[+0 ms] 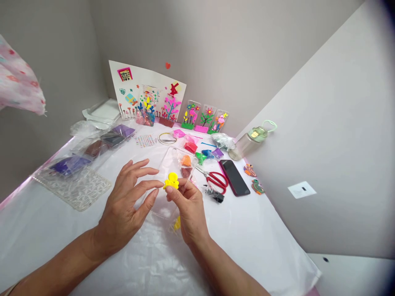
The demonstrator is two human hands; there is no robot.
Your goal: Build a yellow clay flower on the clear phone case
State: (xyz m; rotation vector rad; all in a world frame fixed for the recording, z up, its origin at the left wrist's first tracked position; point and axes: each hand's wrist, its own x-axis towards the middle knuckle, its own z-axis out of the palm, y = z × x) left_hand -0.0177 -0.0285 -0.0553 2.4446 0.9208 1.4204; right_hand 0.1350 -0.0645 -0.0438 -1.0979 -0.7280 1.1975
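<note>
Plain grey walls [216,49] meeting in a corner | white counter [262,234] under a clear plastic sheet, pushed into that corner | small white label [301,189] stuck on the right wall | soft even light, no hard shadows | pink flowery cloth [18,82] hanging at far left

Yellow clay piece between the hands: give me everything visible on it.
The small yellow clay piece looks soft and matte, lumpy with rounded lobes, something like a small flower or figure. It is pinched by the right hand fingers, while the left hand fingertips touch its left side. It sits raised above the clear plastic phone case on the white covered table.
</note>
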